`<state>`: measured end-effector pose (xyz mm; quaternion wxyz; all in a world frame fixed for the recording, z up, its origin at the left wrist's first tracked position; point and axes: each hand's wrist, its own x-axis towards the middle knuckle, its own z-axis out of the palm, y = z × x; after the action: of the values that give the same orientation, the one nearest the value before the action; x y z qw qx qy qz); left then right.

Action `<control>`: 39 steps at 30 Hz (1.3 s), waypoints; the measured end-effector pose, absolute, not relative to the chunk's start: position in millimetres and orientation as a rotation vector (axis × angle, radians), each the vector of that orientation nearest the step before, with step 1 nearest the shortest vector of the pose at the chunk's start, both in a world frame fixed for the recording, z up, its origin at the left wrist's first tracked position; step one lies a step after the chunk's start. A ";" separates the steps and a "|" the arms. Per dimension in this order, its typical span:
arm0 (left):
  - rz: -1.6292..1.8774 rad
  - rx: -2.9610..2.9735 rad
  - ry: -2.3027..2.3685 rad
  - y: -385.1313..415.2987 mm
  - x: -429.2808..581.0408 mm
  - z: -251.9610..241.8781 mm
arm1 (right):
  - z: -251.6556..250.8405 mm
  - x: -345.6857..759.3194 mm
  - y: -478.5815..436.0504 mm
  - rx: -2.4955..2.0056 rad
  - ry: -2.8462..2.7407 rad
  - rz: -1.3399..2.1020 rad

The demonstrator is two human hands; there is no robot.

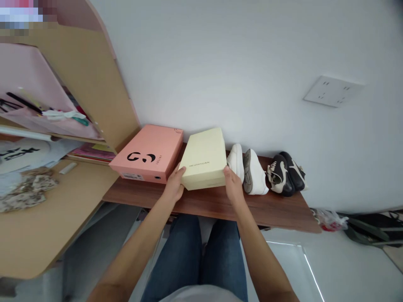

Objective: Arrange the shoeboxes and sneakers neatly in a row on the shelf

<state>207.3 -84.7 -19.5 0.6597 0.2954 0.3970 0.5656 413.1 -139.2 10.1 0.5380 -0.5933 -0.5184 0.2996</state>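
Grasped the cream box (204,157) in both hands, partly closed around its near corners: had the left hand (174,185) curled at the left corner with thumb near the top edge, and the right hand (233,184) pressed to the right side with thumb uppermost. Could not tell the reach of the hidden fingers underneath. Called, by judgement, for even pressure from both sides and a steady, level hold. Had the box over the brown shelf (270,214), between the pink box (147,149) and the white shoes (248,170); could not make out any contact with the wood. Probably needed care against brushing the shoes with the right knuckles, or scraping the wall (252,63) behind.
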 end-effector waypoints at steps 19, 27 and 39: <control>1.413 0.893 1.214 -77.4 195.5 -35.0 | -59.1 386.0 -128.6 -1.272 -1.009 0.964; 1.413 1.018 1.360 -75.0 199.6 -33.6 | -61.1 384.9 -122.4 -1.316 -1.021 1.004; 1.396 1.107 1.427 -60.9 202.5 -33.8 | -66.1 385.7 -110.0 -1.340 -1.113 0.971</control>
<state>202.5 -60.9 -33.8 0.4165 0.4408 0.5683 0.5561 385.7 -110.0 -66.1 0.5427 -0.5645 -0.4686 0.4089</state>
